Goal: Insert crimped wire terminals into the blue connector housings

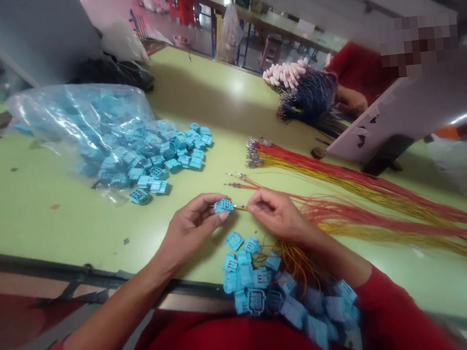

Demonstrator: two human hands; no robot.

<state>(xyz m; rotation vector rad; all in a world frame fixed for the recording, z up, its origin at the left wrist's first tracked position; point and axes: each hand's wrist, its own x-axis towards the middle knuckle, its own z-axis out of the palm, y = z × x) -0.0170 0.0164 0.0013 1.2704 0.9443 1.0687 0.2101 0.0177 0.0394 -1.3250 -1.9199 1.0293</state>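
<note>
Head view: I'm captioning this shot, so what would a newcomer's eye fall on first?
Probably the heap of bright blue connectors, partly covered by a clear plastic bag at the left of the pale green table. Next, perhaps, the long red and yellow wires stretching across the right side. Near the middle, the left hand holds a single blue connector while the right hand pinches a thin wire beside it.

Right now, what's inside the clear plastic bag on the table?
Light-blue pieces show through the clear plastic bag; more lie beside it on the green table. Whatever lies beneath the upper pieces is covered.
</note>
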